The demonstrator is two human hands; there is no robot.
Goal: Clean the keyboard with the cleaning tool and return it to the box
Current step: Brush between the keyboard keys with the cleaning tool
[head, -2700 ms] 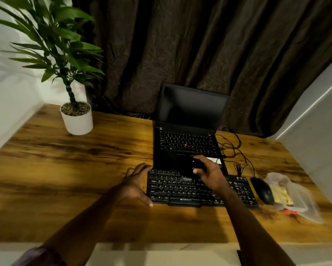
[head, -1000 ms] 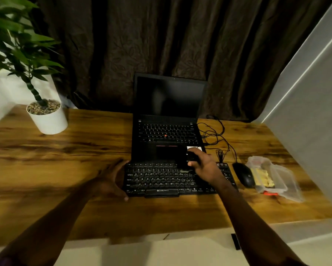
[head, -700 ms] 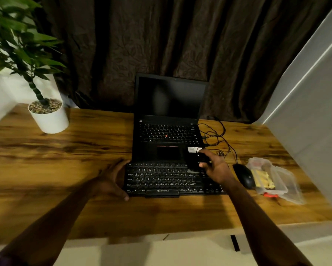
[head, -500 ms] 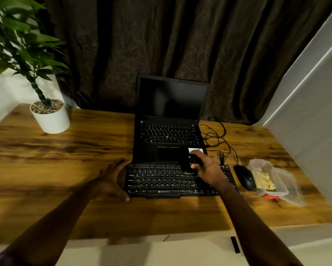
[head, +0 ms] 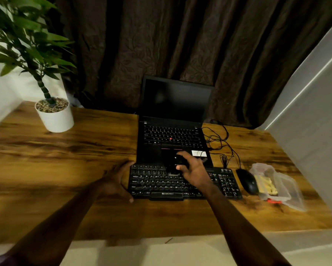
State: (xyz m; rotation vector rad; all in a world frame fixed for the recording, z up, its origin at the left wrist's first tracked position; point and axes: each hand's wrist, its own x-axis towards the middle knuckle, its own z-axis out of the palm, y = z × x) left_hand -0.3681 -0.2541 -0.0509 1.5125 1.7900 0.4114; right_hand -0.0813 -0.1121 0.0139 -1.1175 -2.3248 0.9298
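A black external keyboard [head: 157, 184] lies on the wooden desk in front of the laptop. My right hand [head: 195, 171] is shut on a small black cleaning tool [head: 175, 163], whose lower end rests on the upper key rows near the middle of the keyboard. My left hand [head: 116, 181] lies flat against the keyboard's left edge with fingers spread, bracing it. A clear plastic box [head: 282, 187] with yellow contents and a red clip sits at the right of the desk, open side up.
An open black laptop [head: 173, 120] with a dark screen stands behind the keyboard. A black mouse [head: 247, 181] and tangled cables [head: 220, 143] lie to the right. A white potted plant [head: 54, 116] stands at the back left. A grey wall panel borders the right.
My right hand has swept the tool back and forth over the upper keys, out to the right and now back left toward the middle. My left hand has stayed at the keyboard's left edge.
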